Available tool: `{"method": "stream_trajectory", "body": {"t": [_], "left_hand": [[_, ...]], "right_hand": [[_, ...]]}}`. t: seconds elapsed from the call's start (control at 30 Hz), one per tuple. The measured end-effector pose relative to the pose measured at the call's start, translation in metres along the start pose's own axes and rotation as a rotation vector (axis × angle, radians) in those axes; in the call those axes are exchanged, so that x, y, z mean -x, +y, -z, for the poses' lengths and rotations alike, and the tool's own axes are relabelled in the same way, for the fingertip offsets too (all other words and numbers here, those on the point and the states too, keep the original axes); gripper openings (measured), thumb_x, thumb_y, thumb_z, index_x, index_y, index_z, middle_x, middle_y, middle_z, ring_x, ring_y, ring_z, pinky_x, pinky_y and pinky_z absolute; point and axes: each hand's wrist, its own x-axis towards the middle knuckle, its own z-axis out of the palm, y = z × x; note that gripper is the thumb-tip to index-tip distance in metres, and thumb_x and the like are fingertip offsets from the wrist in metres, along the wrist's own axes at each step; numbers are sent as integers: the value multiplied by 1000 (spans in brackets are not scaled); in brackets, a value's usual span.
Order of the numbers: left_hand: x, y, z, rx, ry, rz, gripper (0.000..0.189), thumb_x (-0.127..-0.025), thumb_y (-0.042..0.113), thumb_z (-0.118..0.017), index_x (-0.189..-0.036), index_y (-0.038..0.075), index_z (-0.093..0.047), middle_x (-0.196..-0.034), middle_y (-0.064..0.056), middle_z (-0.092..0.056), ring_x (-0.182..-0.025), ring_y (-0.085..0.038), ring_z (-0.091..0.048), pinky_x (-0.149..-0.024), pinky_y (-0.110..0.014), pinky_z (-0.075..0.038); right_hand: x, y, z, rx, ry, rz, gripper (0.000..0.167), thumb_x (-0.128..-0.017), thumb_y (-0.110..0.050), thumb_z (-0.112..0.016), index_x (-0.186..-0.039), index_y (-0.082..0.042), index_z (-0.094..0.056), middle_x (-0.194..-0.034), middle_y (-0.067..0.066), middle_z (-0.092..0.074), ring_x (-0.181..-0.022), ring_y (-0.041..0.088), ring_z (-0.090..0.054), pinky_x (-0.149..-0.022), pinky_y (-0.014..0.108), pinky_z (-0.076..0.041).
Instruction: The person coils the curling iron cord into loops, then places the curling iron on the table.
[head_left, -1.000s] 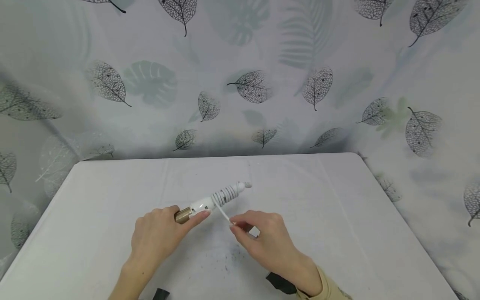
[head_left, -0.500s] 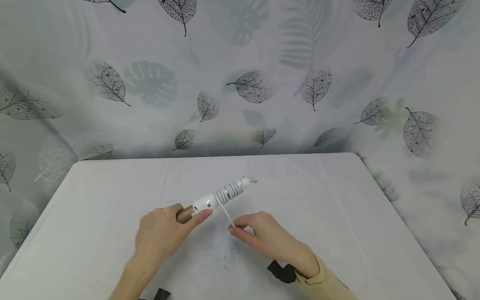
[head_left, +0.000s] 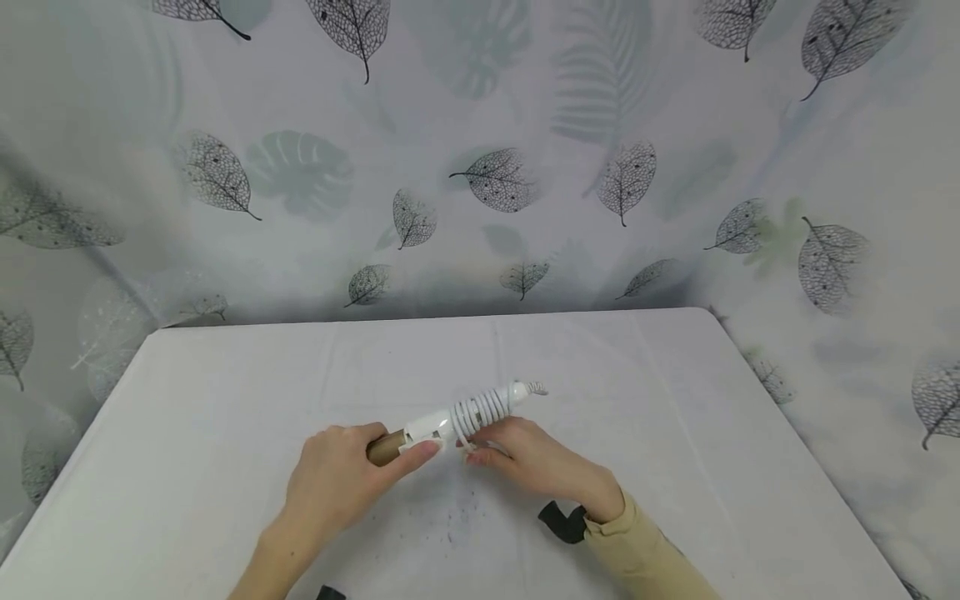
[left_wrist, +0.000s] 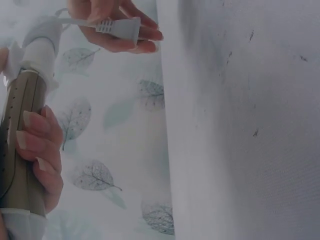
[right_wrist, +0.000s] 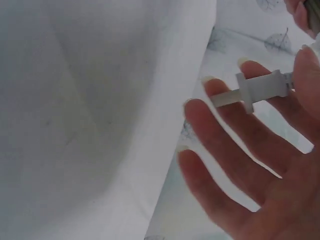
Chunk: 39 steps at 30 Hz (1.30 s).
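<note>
A white hair iron with a gold barrel (left_wrist: pixel 25 135) slants across the middle of the head view. My left hand (head_left: pixel 337 471) grips it round the gold part, thumb along the white handle (head_left: pixel 427 429). Several turns of grey-white power cord (head_left: pixel 480 410) wrap the handle near its far end. Just below these coils, my right hand (head_left: pixel 536 458) pinches the cord's end at the neck of its plug (right_wrist: pixel 262 87). The plug (left_wrist: pixel 125 29) lies across the fingers, a flat prong pointing out; the other right fingers (right_wrist: pixel 225 135) are spread loosely.
A white-covered table (head_left: pixel 247 375) lies beneath both hands, with small dark marks (head_left: pixel 457 521) near its front. Behind it hangs a leaf-patterned cloth (head_left: pixel 450 167). A black strap (head_left: pixel 564 523) shows by the right wrist, beside a tan sleeve (head_left: pixel 637 550).
The hair iron and my left hand have shifted right and slightly down. My right hand has come close under the coils, and the straight stretch of cord looks shorter.
</note>
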Motion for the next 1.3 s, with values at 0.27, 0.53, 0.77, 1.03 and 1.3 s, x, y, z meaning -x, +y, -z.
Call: {"method": "stream_trajectory", "body": {"t": [0.27, 0.53, 0.77, 1.03, 1.3], "left_hand": [[2, 0, 0, 13, -38, -72, 59, -76, 78, -65, -58, 24, -49, -50, 11, -34, -49, -6, -36, -48, -23, -27], [-4, -10, -9, -17, -42, -219, 57, -75, 81, -63, -59, 29, -49, -48, 17, -29, -46, 0, -32, -46, -20, -27], [-10, -20, -19, -41, -24, -325, 61, -73, 83, -62, -58, 27, -42, -51, 19, -21, -47, 3, -23, -46, -19, -21], [-15, -22, -34, -188, -28, -404, 62, -71, 89, -56, -60, 29, -49, -49, 16, -35, -45, -1, -30, -46, -20, -23], [-23, -24, -49, -160, -167, -279, 67, -73, 89, -50, -59, 24, -46, -50, 11, -36, -46, -5, -32, -45, -23, -26]], "right_hand": [[-5, 13, -1, -39, 206, 113, 25, -90, 2, -70, -110, -11, -64, -108, -1, -65, -100, 11, -62, -89, 29, -53], [-16, 37, 9, 214, 266, 401, 18, -90, -5, -69, -107, -11, -70, -102, 4, -58, -85, 15, -54, -74, 27, -48], [-31, 51, 27, 374, 142, 549, 30, -100, -41, -55, -105, -15, -67, -104, 2, -58, -84, 14, -56, -74, 26, -49], [-40, 33, 41, 486, -79, 441, 26, -77, -36, -81, -92, -18, -70, -86, -10, -64, -79, 8, -57, -78, 26, -47], [-46, 24, 36, 529, -47, 400, 21, -75, -24, -86, -88, -15, -72, -81, -5, -59, -69, 9, -56, -70, 27, -47]]}}
